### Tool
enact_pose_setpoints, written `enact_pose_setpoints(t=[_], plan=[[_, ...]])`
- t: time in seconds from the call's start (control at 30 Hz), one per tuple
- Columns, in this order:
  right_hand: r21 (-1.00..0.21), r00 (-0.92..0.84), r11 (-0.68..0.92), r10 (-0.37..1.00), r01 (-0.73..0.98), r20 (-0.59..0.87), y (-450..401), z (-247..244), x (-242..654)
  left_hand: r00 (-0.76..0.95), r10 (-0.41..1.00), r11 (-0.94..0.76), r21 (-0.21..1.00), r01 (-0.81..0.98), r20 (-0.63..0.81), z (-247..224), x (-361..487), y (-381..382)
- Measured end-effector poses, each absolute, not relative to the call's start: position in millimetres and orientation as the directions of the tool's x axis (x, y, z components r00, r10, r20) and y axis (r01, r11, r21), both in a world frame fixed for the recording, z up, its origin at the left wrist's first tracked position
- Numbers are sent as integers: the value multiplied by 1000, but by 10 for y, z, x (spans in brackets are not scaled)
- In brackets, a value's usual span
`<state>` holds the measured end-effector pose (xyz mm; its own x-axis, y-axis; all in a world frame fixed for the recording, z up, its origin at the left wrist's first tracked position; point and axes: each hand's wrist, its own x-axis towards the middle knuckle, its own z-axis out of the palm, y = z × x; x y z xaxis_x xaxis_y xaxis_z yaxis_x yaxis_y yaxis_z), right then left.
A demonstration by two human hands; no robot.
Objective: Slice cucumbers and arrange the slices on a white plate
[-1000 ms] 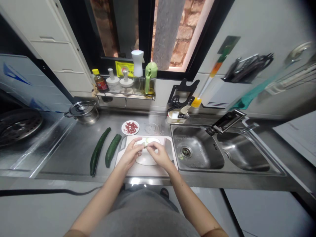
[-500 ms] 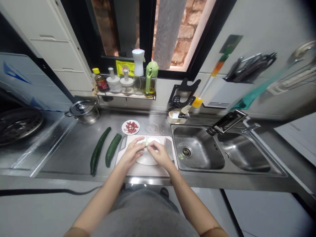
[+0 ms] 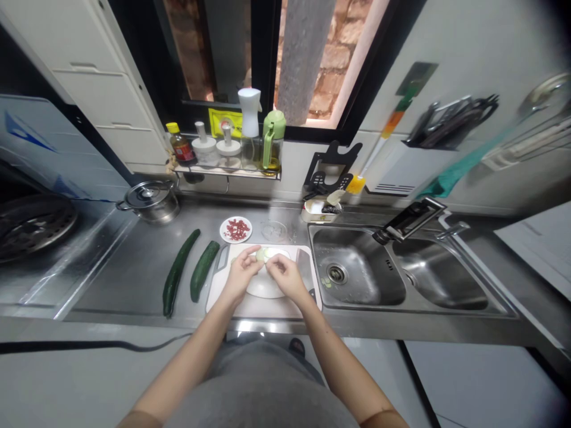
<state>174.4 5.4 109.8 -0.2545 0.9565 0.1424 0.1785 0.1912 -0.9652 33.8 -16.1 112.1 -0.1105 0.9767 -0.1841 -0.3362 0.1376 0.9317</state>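
Observation:
My left hand pinches a thin pale green cucumber slice between thumb and fingers, above a white oval plate. Close by on the right, my right hand has its fingertips pressed together near the slice; what they hold is too small to make out. More pale green slices show on the plate's far part, partly hidden by the hands. Under the plate lies a light cutting board. A knife rests along the board's right side. Two whole dark green cucumbers, one long and one shorter, lie left of it.
A small plate of chopped red pieces stands behind the board. The double sink with a black faucet is on the right. A lidded steel pot sits back left, and a rack of seasoning bottles hangs below the window.
The slice in my left hand now shows more of its face. My right hand has shifted slightly, its fingers curled in more. My left fingers have drawn closer together.

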Motion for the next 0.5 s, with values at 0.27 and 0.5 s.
enact_pose_setpoints(t=[0.27,0.5], plan=[[-988,-241,104,968,115,74,69,1003,1749,-158,971,128,951,-282,-178,1103,375,-162],[-981,-233,80,972,175,38,211,813,1819,-205,961,134,962,-238,-185,922,391,-64]])
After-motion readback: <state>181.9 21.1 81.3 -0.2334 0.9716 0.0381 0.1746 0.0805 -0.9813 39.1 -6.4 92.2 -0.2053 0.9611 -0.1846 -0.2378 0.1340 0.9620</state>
